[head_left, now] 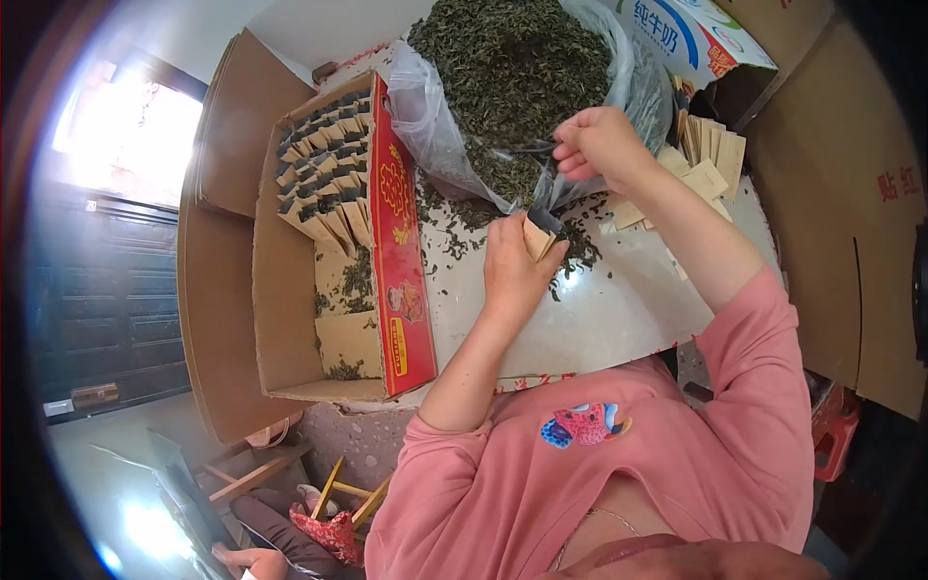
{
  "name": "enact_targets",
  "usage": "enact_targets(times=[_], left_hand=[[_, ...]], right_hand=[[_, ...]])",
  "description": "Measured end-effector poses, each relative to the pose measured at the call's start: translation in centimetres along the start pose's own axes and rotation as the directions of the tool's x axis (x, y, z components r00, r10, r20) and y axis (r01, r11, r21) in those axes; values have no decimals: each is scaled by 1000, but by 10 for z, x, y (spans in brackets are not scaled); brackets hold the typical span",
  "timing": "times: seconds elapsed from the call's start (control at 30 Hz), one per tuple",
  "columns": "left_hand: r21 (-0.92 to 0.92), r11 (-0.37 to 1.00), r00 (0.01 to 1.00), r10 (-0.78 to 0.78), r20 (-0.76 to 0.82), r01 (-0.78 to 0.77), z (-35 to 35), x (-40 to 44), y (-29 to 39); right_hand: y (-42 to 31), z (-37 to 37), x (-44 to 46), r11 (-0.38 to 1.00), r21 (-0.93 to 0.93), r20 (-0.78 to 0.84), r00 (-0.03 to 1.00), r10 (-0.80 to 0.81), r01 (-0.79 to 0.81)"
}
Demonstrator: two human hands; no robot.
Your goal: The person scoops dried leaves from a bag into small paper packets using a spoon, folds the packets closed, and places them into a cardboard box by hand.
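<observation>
My left hand (517,275) is closed around a small kraft paper bag (537,240), its dark-lined mouth pointing up and away from me. Above and to the right, my right hand (601,150) pinches the handle of what looks like a metal spoon (527,151). The spoon's far end lies over dried tea leaves (522,72), partly lost among them. These leaves fill a large clear plastic bag (418,106) at the back of the table. Loose leaves lie scattered around the paper bag.
At left, an open cardboard box (406,280) with a red side holds rows of upright paper bags (333,164). Flat paper bags (710,179) lie on the white table (580,333) at right. A milk carton box (691,43) stands behind. Another person's hand (249,561) shows at lower left.
</observation>
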State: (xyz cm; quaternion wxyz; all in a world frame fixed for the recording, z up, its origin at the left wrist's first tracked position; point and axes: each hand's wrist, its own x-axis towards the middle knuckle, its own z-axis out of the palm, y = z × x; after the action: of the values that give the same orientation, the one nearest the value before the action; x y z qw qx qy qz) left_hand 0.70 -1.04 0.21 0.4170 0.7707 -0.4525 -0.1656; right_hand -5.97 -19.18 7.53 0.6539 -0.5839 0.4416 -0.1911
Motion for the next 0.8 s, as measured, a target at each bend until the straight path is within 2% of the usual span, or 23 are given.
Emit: enact_targets(times=[0.07, 0.2, 0.27, 0.37, 0.5, 0.67, 0.8], left_hand=[[-3, 1000, 1000, -13, 3, 13, -1, 0, 1], [-17, 1000, 1000, -23, 14, 23, 1, 1, 3], [-33, 999, 1000, -26, 14, 26, 2, 1, 4], [-51, 998, 999, -44, 25, 45, -1, 0, 4], [-74, 995, 997, -58, 52, 62, -7, 0, 6], [-91, 994, 996, -61, 57, 66, -6, 3, 8], [-99, 989, 991, -106, 81, 114, -6, 4, 11]], right_hand=[[-10, -6, -8, 953, -304, -21, 1000, 12, -18], [-2, -6, 1, 941, -336, -42, 998, -48, 31], [14, 3, 15, 900, -413, -94, 976, -195, 140], [31, 14, 33, 903, -358, -72, 958, -279, 236], [24, 12, 21, 926, -291, -63, 961, -270, 241], [18, 0, 3, 970, -101, -93, 968, -231, 222], [25, -9, -5, 976, -56, -75, 974, -216, 212]])
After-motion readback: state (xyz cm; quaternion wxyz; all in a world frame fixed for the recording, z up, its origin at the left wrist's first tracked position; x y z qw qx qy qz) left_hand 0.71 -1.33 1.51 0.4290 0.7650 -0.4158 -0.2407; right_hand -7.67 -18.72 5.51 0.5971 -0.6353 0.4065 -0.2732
